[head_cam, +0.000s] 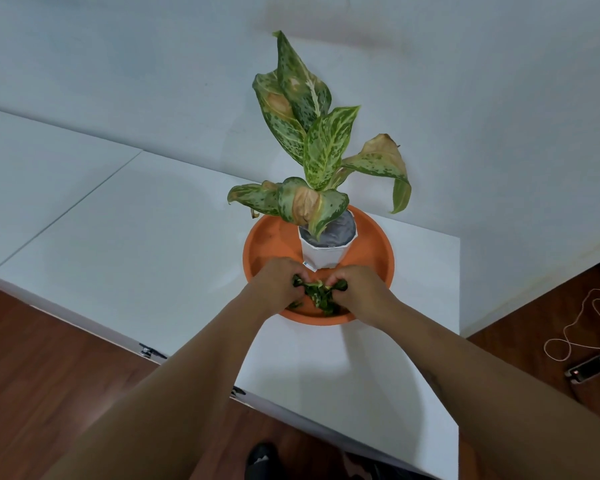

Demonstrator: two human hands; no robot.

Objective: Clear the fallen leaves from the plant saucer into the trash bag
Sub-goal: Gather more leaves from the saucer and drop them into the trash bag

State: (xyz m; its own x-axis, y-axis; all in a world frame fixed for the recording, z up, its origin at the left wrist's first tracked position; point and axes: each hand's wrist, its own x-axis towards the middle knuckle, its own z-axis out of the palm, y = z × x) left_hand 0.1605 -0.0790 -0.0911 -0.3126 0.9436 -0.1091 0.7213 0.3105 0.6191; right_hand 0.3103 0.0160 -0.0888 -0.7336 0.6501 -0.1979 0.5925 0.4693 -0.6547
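Observation:
An orange plant saucer sits on a white table. In its middle stands a white pot with a speckled green plant, some leaves browned. At the saucer's near side lies a clump of green fallen leaves. My left hand and my right hand are both down in the saucer, fingers closed on the leaf clump from either side. No trash bag shows clearly in the view.
The white table runs left along a white wall. Wooden floor lies below and to the right, where a cord and a small device rest. A dark object shows under the table's near edge.

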